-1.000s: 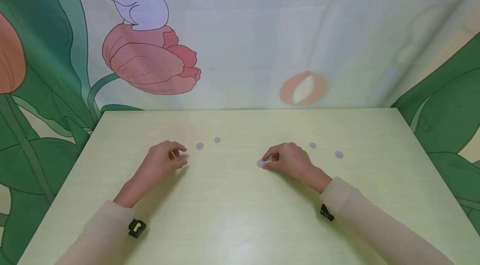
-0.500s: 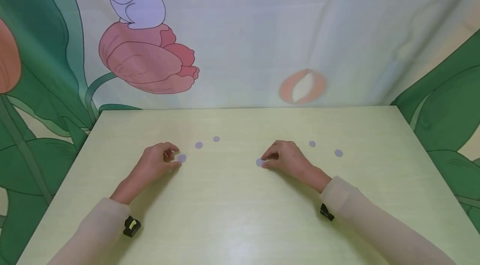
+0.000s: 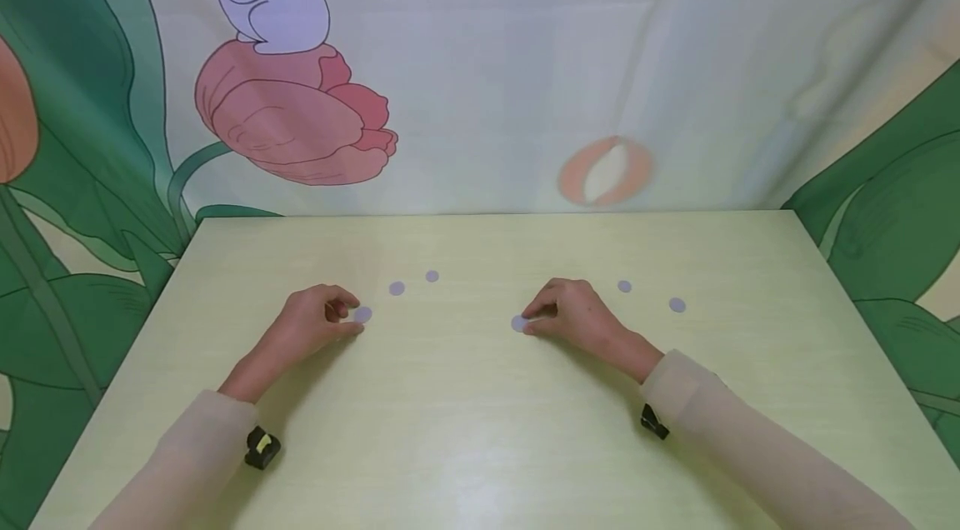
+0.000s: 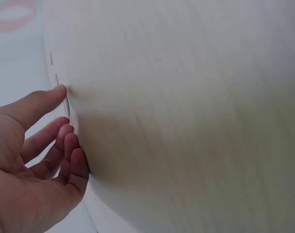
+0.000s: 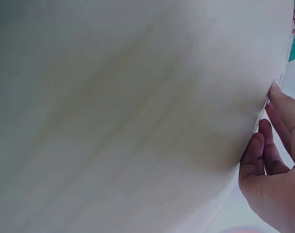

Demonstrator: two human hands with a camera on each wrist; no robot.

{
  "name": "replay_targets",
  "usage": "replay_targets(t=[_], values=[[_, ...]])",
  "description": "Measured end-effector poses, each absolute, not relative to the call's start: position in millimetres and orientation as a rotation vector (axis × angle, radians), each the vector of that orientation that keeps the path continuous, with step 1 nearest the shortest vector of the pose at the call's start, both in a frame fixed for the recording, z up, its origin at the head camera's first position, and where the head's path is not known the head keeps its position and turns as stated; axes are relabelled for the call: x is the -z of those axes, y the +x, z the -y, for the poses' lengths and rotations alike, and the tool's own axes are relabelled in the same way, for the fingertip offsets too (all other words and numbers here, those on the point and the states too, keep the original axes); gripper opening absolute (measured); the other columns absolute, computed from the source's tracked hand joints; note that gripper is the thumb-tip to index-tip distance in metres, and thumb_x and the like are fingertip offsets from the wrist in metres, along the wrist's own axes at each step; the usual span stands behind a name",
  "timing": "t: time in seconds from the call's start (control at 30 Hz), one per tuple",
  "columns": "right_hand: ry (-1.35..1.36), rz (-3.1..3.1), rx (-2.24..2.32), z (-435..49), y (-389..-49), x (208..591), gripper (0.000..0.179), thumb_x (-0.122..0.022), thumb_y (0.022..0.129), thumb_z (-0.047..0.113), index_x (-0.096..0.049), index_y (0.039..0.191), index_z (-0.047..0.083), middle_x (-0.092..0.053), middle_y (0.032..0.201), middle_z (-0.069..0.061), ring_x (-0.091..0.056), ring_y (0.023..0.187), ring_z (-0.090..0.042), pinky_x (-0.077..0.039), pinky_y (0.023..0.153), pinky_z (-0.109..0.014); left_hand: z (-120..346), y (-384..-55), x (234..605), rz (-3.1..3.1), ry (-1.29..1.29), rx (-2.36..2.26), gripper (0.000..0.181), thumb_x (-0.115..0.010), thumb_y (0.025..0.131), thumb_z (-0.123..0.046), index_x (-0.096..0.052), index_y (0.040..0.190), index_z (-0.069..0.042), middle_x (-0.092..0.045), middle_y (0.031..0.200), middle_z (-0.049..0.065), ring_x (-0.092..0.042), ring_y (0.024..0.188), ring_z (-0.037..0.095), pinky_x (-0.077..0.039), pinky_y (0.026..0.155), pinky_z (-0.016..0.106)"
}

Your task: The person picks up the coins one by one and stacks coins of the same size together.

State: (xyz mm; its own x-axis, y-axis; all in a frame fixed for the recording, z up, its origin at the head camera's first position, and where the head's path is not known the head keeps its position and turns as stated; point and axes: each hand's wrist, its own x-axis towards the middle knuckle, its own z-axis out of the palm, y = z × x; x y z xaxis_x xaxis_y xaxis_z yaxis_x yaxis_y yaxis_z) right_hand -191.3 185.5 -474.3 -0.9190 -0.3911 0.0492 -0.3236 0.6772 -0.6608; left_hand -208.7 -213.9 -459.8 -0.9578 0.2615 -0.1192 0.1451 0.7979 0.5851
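A flat round lavender disc (image 3: 363, 314) lies on the table at the left, in the gap between the thumb and forefinger of my left hand (image 3: 303, 322). Those two fingertips stand apart on either side of it. In the left wrist view, the left hand (image 4: 45, 155) has its other fingers loosely bent against the tabletop, and the disc shows only edge-on. Right of centre, my right hand (image 3: 581, 315) pinches the edge of another lavender disc (image 3: 517, 323) between thumb and forefinger. That disc lies on the table, its right edge hidden by the fingertips.
Two more discs, a nearer one (image 3: 397, 288) and a farther one (image 3: 432, 276), lie beyond the left hand. Past the right hand are another disc (image 3: 625, 287) and one farther right (image 3: 677, 305). A printed curtain (image 3: 480, 97) hangs behind the pale table (image 3: 450, 413).
My left hand has drawn back slightly to the left, showing more of the disc by its fingertips. The right hand has stayed at its disc. The head view has shifted a little.
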Motion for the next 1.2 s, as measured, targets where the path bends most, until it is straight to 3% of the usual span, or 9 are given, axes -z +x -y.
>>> replay_targets(t=[0.97, 1.2], values=[[-0.56, -2.744, 1.063, -185.6, -195.3, 472.1, 0.012, -0.087, 0.082, 0.02, -0.083, 0.092, 0.015, -0.074, 0.093, 0.006, -0.056, 0.079, -0.011, -0.046, 0.071, -0.025, 218.3, -209.6, 468.0, -2.813, 0.294, -1.004, 0.023, -0.084, 0.086, -0.021, -0.078, 0.102, -0.004, -0.065, 0.084, 0.003, -0.055, 0.08, 0.022, -0.046, 0.071, 0.032], [-0.586, -2.749, 1.062, -185.8, -194.3, 469.3, 0.013, -0.087, 0.082, 0.019, -0.083, 0.093, 0.014, -0.075, 0.093, 0.005, -0.058, 0.08, -0.011, -0.047, 0.072, -0.025, 213.8, -208.9, 467.9, -2.819, 0.283, -0.988, 0.023, -0.082, 0.086, -0.018, -0.075, 0.1, -0.001, -0.064, 0.085, 0.006, -0.055, 0.082, 0.023, -0.047, 0.073, 0.032]])
